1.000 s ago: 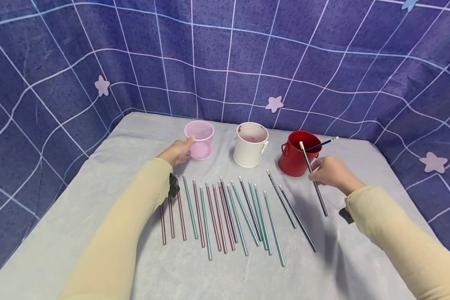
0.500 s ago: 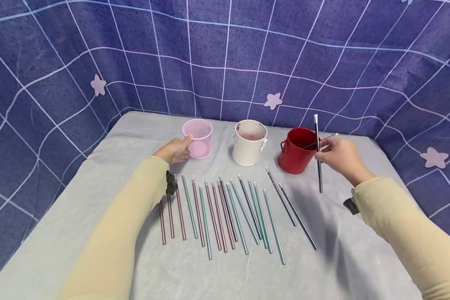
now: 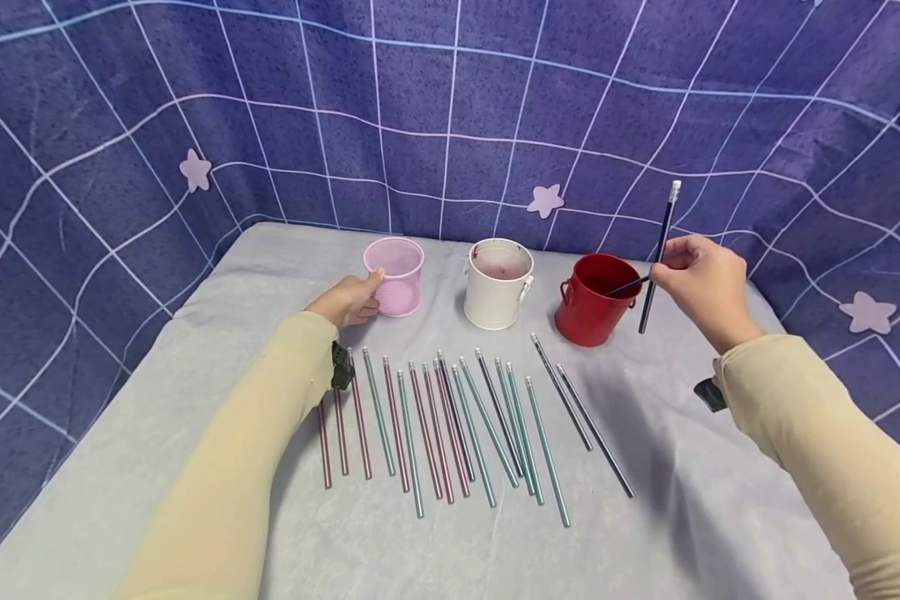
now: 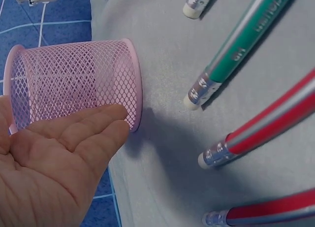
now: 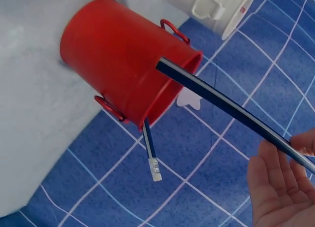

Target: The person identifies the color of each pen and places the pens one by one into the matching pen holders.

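Note:
My right hand (image 3: 705, 279) pinches a dark blue pencil (image 3: 667, 221) between thumb and fingers, eraser end up and slightly tilted. In the head view its lower end stands just right of the red bucket (image 3: 588, 315); in the right wrist view that end overlaps the bucket's rim. Another dark blue pencil (image 5: 149, 143) leans inside the bucket, its eraser end sticking out past the rim. My left hand (image 3: 350, 300) rests against the pink mesh cup (image 3: 399, 296). The left wrist view shows straight fingers (image 4: 93, 131) along the mesh and the thumb near the rim.
Between cup and red bucket stands a white bucket (image 3: 497, 298). Across the table lie several red pencils (image 3: 361, 429), green pencils (image 3: 547, 454) and dark blue pencils (image 3: 596, 433), eraser ends away from me. A purple-blue cloth (image 3: 420, 100) hangs behind the table.
My right hand has moved right and up with the pencil, turning it from leaning over the bucket to nearly upright beside it. The left hand stays at the pink cup.

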### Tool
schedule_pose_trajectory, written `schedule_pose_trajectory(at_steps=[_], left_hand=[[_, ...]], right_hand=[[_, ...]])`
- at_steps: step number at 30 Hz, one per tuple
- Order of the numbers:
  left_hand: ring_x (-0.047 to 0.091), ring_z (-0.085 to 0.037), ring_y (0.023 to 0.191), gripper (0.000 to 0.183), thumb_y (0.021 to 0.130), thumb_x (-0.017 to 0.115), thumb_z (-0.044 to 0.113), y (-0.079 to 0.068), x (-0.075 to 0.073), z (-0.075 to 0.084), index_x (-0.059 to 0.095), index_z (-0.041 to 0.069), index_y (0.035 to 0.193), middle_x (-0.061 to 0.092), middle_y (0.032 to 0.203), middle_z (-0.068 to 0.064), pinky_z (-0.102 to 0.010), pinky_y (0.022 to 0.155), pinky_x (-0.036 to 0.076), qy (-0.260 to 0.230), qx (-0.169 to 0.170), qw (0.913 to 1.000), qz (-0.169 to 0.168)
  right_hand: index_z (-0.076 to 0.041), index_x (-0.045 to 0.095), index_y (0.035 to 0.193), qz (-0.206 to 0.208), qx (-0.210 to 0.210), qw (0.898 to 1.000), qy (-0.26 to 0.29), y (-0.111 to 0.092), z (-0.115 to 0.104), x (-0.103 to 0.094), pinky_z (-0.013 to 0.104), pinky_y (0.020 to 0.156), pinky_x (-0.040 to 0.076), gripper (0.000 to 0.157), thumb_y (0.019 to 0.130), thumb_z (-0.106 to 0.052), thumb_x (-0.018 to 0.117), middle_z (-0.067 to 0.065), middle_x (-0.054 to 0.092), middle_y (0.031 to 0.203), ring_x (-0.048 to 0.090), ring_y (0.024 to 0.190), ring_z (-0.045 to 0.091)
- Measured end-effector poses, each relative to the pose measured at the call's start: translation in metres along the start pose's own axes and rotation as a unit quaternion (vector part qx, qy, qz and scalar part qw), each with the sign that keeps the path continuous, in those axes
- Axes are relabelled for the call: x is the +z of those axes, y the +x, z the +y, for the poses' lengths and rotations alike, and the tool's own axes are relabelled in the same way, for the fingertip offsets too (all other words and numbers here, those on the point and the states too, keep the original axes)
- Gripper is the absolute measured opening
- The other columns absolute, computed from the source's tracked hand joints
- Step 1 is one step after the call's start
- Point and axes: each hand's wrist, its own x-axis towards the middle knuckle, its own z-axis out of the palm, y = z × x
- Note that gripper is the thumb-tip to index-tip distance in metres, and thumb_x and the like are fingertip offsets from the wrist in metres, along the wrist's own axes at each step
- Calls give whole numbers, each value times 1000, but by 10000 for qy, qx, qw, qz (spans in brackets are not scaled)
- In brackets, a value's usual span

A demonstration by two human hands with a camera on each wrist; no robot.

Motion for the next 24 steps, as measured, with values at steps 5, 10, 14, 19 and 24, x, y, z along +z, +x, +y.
schedule_pose_trajectory(at_steps=[5, 10, 14, 19, 24], left_hand=[[26, -39, 138, 72, 104, 22, 43, 0, 0, 0, 6, -12, 146, 19, 149, -34, -46, 114, 23, -9, -20, 10000, 44], [26, -39, 138, 72, 104, 22, 43, 0, 1, 0, 7, -13, 146, 20, 149, -34, -46, 114, 23, -13, -25, 10000, 50], [26, -38, 138, 73, 104, 22, 44, -1, 1, -1, 9, -14, 146, 20, 149, -33, -45, 114, 23, 18, -12, 10000, 34], [26, -38, 138, 72, 104, 21, 43, -1, 0, 0, 9, -14, 146, 20, 149, -33, -45, 114, 23, 69, -3, 10000, 7], [27, -38, 138, 72, 104, 23, 43, 0, -1, 0, 10, -13, 146, 21, 149, -32, -45, 115, 22, 57, -33, 10000, 9]], right_hand=[[4, 66, 96, 189, 27, 9998, 4, 7, -5, -5, 14, 55, 34, 22, 77, -7, 60, 14, 69, 77, 39, 54, -17], [3, 64, 93, 504, 75, 9986, 165, 15, -9, -9, 11, 55, 32, 20, 77, -7, 59, -10, 63, 63, 39, 53, -18], [2, 62, 89, 778, 178, 9961, 371, 20, -9, -12, 11, 56, 31, 16, 76, -7, 59, -36, 41, 56, 39, 53, -16], [-10, 58, 81, 1156, 522, 9901, 600, 30, -7, -15, 13, 56, 30, 4, 77, -8, 60, -35, 39, 54, 40, 54, -10], [-22, 51, 76, 1459, 1080, 9782, 1009, 47, -6, -19, 13, 58, 32, 14, 77, -11, 59, -30, 43, 56, 42, 56, -9]])
